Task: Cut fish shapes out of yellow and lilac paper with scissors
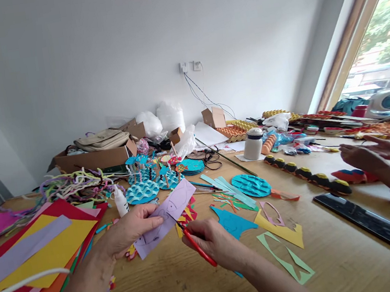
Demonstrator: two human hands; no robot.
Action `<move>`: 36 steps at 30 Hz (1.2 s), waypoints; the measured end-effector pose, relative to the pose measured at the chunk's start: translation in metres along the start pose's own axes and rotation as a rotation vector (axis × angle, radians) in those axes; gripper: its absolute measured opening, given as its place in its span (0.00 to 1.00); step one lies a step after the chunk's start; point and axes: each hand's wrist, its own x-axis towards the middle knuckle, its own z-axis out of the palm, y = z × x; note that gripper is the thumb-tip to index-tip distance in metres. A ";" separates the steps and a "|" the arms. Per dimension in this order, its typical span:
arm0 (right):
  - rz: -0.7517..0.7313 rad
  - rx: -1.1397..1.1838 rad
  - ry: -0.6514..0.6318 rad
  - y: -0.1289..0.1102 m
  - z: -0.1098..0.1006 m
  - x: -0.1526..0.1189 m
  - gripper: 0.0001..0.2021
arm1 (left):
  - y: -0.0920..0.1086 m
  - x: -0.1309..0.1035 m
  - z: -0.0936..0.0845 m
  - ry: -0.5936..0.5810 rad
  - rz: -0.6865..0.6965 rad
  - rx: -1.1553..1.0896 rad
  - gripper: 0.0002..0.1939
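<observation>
1 left grip (156, 214) pinching purple paper (181, 198), right grip (190, 235) around scissors (199, 251), bottle (120, 201) label (126, 207) unreadable

Left hand (141, 228) and right hand (211, 241) bare (forearms (82, 290) too).

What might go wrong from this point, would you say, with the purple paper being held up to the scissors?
The scissors in the right hand meet the lower edge of the purple paper, so a small slip might cut across the drawn lines. The left hand holds that paper near the blades, so its fingertips could get nicked. The glue bottle stands just beyond that hand and could be knocked over.
</observation>
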 end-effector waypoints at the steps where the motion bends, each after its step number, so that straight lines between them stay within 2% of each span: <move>1: 0.004 0.013 -0.002 0.000 0.000 0.000 0.17 | 0.000 0.000 0.000 -0.003 0.001 -0.005 0.17; 8: 0.018 0.096 -0.014 0.000 0.001 -0.001 0.16 | -0.002 0.000 0.004 0.005 0.010 -0.001 0.16; 17: 0.021 0.068 -0.017 -0.005 -0.001 -0.002 0.17 | -0.003 0.002 0.004 0.007 -0.020 -0.034 0.16; 27: 0.038 0.149 -0.025 -0.002 0.004 -0.001 0.11 | -0.003 0.001 0.006 -0.023 0.001 -0.012 0.14; 36: 0.056 0.146 -0.029 -0.003 0.004 -0.002 0.15 | -0.005 0.003 0.006 -0.043 -0.007 -0.036 0.14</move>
